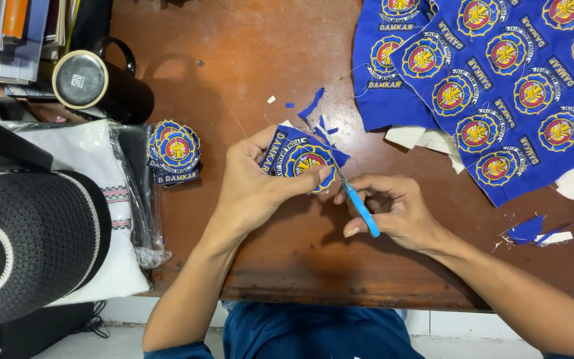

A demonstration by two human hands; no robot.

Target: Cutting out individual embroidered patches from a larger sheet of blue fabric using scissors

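Left hand [257,189]: pinching a round embroidered patch [303,159] flat above the counter [247,73].
Right hand [393,213]: closed on blue-handled snips [360,207], tip touching the patch's right edge.

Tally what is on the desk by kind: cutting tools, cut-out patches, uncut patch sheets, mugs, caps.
Blue-handled cutting tool, in right hand: 1
Patch in left hand, patch: 1
Pile of cut patches: 1
Uncut patch sheets: 2
Black mug: 1
Black cap: 1
Total: 7
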